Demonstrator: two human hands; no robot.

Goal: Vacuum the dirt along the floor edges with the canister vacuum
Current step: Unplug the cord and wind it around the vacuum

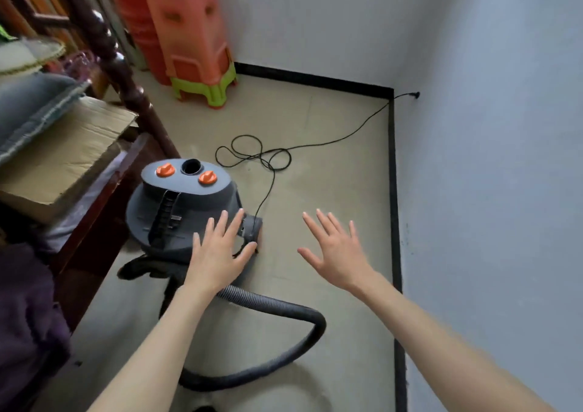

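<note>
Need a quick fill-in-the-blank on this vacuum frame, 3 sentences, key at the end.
1. The two knobs on top of the canister vacuum are ____ in colour.
2. Both hands are open; the ____ hand is over the canister, the other hand over bare floor.
3. The power cord runs to the ____ wall.

Missing words: orange; left; right

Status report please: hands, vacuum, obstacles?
Both hands open, left hand over canister vacuum, right hand free. Hose unheld. Cord loose on floor.
</note>
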